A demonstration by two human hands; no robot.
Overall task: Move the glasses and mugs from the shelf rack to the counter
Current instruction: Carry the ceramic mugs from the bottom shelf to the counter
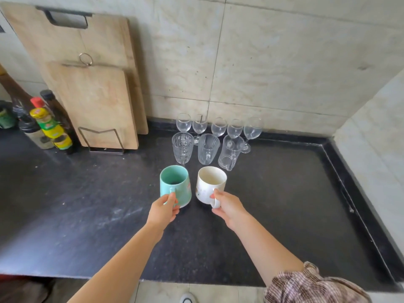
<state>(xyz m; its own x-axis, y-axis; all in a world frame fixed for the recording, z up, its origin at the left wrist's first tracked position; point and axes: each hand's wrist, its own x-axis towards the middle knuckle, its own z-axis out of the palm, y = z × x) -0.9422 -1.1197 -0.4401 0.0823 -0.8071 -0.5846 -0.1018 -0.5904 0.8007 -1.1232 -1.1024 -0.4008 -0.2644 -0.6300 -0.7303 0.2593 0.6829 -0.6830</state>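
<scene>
Head view is showing me both hands out over the dark worktop [284, 193], each carrying a mug by its handle. I am holding the teal mug [175, 184] with the left hand [162, 212], fingers curled closed around the handle, and the white mug [211, 183] with the right hand [228, 207], closed the same way. Both mugs are upright and side by side, near each other but apart, just in front of the glassware already standing by the wall. I cannot tell whether their bases are touching the worktop yet or hanging just above it.

Behind them three clear glass mugs [207, 149] are standing in a row, and behind those five wine glasses [218, 126] are lining the tiled wall. The shelf rack is not showing from this angle.

I am judging this as the set-down step for the two ceramic mugs. What comes next is calling for lowering them flat until they are bearing their own weight, then loosening both hands and drawing back without nudging the handles or knocking the glass row behind.
</scene>
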